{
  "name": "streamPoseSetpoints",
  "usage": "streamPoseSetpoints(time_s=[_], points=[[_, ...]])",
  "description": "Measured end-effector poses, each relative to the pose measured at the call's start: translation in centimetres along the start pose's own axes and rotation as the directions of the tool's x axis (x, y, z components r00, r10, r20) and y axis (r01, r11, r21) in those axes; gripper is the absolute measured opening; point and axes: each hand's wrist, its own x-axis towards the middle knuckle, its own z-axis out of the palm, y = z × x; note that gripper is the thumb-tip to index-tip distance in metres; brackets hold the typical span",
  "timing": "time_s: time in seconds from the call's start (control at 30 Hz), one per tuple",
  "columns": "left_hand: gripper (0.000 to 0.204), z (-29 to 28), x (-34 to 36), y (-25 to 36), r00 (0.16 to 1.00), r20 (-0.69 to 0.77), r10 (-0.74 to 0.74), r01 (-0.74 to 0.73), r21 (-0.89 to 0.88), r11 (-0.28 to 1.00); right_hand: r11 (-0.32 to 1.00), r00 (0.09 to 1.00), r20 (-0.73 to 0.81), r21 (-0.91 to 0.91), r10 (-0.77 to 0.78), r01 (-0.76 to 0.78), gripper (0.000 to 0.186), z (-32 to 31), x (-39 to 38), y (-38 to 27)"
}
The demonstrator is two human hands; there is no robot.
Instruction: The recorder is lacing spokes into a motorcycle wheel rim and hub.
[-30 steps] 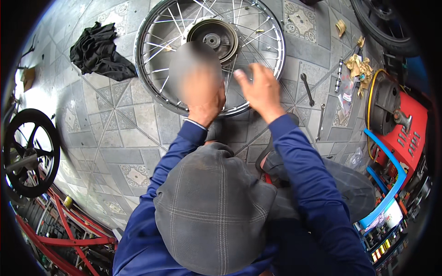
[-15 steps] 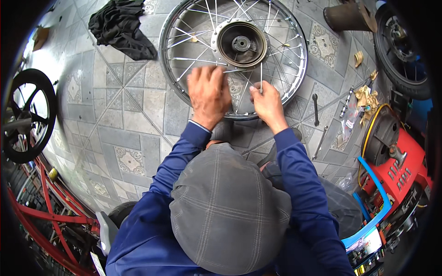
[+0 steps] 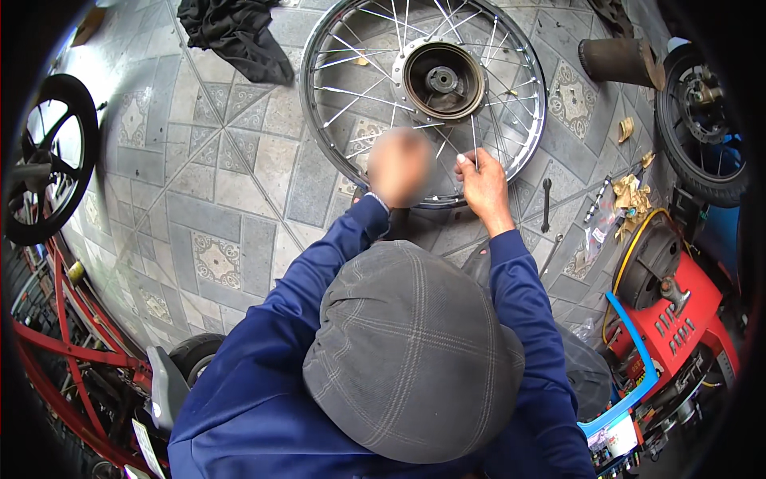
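A chrome spoked wheel rim [image 3: 310, 108] lies on the tiled floor, with a metal hub [image 3: 441, 80] at its middle and many spokes running between. My right hand [image 3: 483, 180] pinches a thin spoke [image 3: 475, 135] at the lower right of the wheel, thumb and fingers closed round it. My left hand [image 3: 399, 168] is over the lower left part of the rim, but it is blurred, so its fingers and anything in them cannot be made out. Two wrenches, one dark [image 3: 546, 206] and one lighter [image 3: 550, 255], lie to the right of my hands.
A black cloth [image 3: 231, 36] lies top left. A spoked black wheel [image 3: 52, 156] and red frame [image 3: 64, 347] stand left. At right are a cylindrical metal part [image 3: 618, 62], a tyred wheel [image 3: 698, 136], crumpled paper [image 3: 632, 195] and a red machine [image 3: 686, 335].
My right hand has closed on a spoke since a second ago. My left hand has moved down from near the hub toward the lower rim. The view has shifted, so surroundings appear moved.
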Motion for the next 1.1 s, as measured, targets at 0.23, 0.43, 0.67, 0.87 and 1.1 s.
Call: streamPoseSetpoints(time_s=[0.23, 0.43, 0.67, 0.87, 1.1], points=[[0.034, -0.2, -3.6, 1.8, 0.956, 0.293, 0.006, -0.067, 0.198, 0.978, 0.927, 0.960, -0.212, -0.362, -0.184, 0.098, 0.016, 0.1, -2.6, -1.2], [0.024, 4.6, 0.6, 2.2, 0.830, 0.503, -0.241, 0.467, -0.392, 0.793, 0.871, 0.953, -0.140, -0.459, -0.267, 0.177, 0.036, 0.9, -5.0, -1.6], [0.021, 3.7, 1.6, 1.4, 0.715, 0.673, -0.189, 0.520, -0.331, 0.788, 0.951, 0.851, -0.445, -0.252, -0.277, 0.178, 0.036, -4.6, -3.9, 1.3], [0.021, 3.4, 1.1, 0.6, 0.723, 0.652, -0.229, 0.493, -0.254, 0.832, 0.989, 0.883, -0.461, -0.146, -0.087, 0.021, 0.022, -12.9, 3.7, 7.2], [0.020, 4.8, 0.0, 0.5, 0.768, 0.566, -0.299, 0.528, -0.296, 0.796, 0.864, 0.871, -0.306, -0.453, -0.385, 0.222, 0.030, -15.2, 14.6, 9.7]])
